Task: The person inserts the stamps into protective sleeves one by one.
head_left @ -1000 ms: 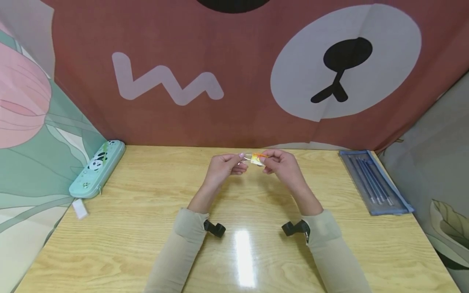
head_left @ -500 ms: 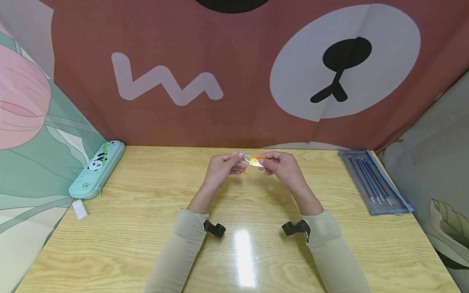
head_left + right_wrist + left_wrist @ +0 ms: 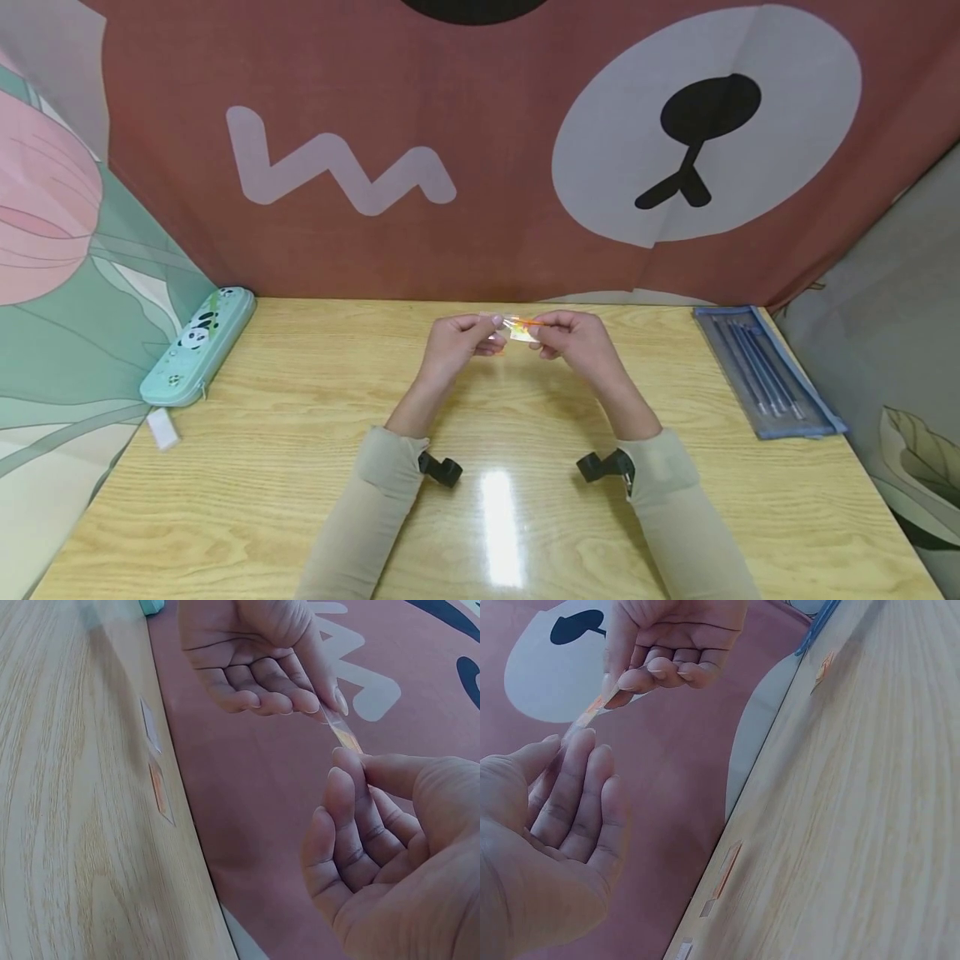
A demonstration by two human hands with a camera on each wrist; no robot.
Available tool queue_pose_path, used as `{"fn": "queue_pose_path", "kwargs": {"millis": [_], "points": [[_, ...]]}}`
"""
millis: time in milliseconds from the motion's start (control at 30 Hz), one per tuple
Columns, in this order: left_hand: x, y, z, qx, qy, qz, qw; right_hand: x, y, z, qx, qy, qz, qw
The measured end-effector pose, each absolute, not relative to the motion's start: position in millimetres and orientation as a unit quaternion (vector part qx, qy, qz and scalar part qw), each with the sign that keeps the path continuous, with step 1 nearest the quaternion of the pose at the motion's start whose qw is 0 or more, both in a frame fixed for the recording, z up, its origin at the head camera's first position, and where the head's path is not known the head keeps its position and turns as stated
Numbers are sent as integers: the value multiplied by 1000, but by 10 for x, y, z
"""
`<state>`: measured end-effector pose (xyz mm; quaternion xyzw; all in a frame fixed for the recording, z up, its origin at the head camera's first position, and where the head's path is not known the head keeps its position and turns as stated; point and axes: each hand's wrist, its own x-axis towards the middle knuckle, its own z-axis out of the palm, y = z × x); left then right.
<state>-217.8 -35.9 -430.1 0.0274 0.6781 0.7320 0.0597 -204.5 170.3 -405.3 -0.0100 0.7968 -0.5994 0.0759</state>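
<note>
A small clear plastic packet with orange and yellow print [image 3: 521, 331] is stretched between my two hands, over the far part of the wooden table [image 3: 315, 500]. My left hand [image 3: 454, 343] pinches its clear end between thumb and fingers. The printed end is pinched by my right hand [image 3: 577, 340], and the fingertips cover part of it. From the left wrist, the packet [image 3: 589, 714] appears as a thin slanted strip between both sets of fingertips. The right wrist view shows its orange part [image 3: 346, 738] right at the right thumb. What the packet contains is hidden.
At the left edge lies a mint panda pencil case [image 3: 198, 346], with a white tag [image 3: 163, 428] near it. A blue zip pouch of pens [image 3: 768, 373] lies at the right. Small orange-and-clear patches [image 3: 159, 787] show on the tabletop. A printed cloth [image 3: 337, 250] hangs behind.
The packet's printed part has tilted slightly between the fingers, and an orange strip along its top now shows more clearly. Both hands stay almost in place, the left fingertips slightly further right.
</note>
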Motion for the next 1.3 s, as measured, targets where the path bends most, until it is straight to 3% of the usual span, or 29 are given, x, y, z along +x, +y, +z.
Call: {"fn": "queue_pose_path", "kwargs": {"millis": [933,1300], "points": [[-2175,-365,-4276,82,682,718,115,-2061,1745,-4061,-4,792,-608,58],[-2164,-495,-4220,202,799,566,17,-2077,1831,-4043,12,782,-621,51]]}}
